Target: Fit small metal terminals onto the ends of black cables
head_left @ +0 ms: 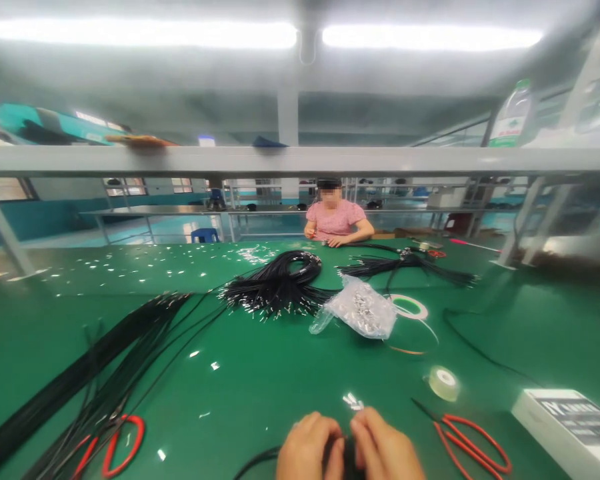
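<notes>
Left hand (307,448): at the bottom edge, wrist cut off, fingers curled onto a black cord (253,462); the pinch itself is hidden.
Right hand (384,445): pressed against the left hand, fingers bent around something dark between them; cannot tell exactly what.
Cord: runs out left of the hands; its near end is hidden by the fingers.
Metal bits (353,401): just beyond the fingertips, too small to make out.
Scissors (467,443): right of the hands, apart, handles partly cut off.
Tape roll (443,383): beyond the scissors.
Clear bag (360,308): farther ahead, contents blurred.
Table (260,373): green.
</notes>
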`<state>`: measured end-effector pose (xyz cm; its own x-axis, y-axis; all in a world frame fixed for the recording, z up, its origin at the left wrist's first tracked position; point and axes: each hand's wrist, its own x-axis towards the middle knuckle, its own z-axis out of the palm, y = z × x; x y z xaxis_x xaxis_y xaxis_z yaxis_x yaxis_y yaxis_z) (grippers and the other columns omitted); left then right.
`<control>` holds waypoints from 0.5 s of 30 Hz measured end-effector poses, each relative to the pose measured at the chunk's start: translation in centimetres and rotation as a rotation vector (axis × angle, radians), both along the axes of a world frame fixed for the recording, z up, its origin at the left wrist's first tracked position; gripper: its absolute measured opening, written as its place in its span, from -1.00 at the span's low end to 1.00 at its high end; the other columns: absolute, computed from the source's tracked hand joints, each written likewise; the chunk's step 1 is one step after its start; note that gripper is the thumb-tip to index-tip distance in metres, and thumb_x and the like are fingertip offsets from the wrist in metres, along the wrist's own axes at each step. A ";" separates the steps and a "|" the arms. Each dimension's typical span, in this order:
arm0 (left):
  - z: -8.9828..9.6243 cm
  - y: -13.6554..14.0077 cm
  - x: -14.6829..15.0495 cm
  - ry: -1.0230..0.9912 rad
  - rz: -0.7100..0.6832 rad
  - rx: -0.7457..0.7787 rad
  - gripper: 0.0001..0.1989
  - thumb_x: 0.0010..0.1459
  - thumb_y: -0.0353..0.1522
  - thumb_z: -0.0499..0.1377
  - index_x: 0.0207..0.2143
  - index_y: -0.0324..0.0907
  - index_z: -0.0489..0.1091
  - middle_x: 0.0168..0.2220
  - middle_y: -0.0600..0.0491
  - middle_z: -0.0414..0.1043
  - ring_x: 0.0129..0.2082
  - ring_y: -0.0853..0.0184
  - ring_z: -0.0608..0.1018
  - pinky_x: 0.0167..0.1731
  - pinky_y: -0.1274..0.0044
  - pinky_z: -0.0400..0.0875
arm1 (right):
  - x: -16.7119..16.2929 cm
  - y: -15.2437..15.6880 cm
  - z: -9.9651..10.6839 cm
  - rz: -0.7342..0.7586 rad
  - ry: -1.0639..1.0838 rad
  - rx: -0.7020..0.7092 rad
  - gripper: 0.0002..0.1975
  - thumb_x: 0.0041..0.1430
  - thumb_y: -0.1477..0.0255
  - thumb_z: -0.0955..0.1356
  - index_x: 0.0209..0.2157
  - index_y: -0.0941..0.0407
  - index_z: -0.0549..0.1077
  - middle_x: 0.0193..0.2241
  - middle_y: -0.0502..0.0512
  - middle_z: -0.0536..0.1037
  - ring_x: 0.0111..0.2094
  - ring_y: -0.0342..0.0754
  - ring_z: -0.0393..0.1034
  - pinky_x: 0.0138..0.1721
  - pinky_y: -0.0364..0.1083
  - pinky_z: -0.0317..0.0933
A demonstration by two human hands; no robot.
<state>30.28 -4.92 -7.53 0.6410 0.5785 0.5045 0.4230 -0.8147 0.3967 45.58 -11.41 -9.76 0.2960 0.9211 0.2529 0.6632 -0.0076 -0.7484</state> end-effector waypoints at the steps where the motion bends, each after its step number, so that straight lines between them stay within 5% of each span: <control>1: 0.1 -0.1 0.0 0.001 0.017 -0.025 -0.84 0.12 -0.52 0.05 -0.41 -0.18 0.39 -0.48 0.06 0.45 -0.47 0.32 0.51 -0.42 0.57 0.35 | 0.7 -0.2 0.1 -0.045 -0.006 0.006 -0.66 0.33 0.27 0.05 -0.47 0.04 0.24 -0.66 -0.01 0.41 -0.63 -0.04 0.33 -0.54 -0.15 0.12; 4: 0.8 -0.4 0.0 0.008 0.061 -0.113 -0.84 0.14 -0.52 0.04 -0.41 -0.18 0.39 -0.47 0.05 0.44 -0.47 0.31 0.49 -0.43 0.56 0.33 | 3.0 -0.5 0.1 -0.164 -0.054 0.023 -0.69 0.33 0.28 0.07 -0.38 0.07 0.30 -0.57 0.04 0.45 -0.55 0.00 0.39 -0.48 -0.13 0.18; 10: 0.9 -0.6 0.0 -0.026 0.045 -0.172 -0.82 0.17 -0.48 0.02 -0.42 -0.17 0.39 -0.48 0.06 0.43 -0.51 0.33 0.46 -0.44 0.57 0.31 | 3.1 1.0 -0.6 -0.082 -0.188 0.053 -0.69 0.21 0.42 0.12 -0.19 0.15 0.42 -0.32 0.25 0.46 -0.29 0.15 0.40 -0.25 0.04 0.23; 15: -0.8 0.0 0.4 -0.147 0.050 -0.120 -0.83 0.16 -0.43 0.03 -0.46 -0.14 0.36 -0.53 0.10 0.39 -0.52 0.34 0.45 -0.41 0.57 0.31 | 1.8 1.9 0.0 -0.120 -0.223 0.075 -0.71 0.13 0.53 0.12 -0.40 0.18 0.44 -0.40 0.31 0.40 -0.35 0.23 0.32 -0.31 0.13 0.18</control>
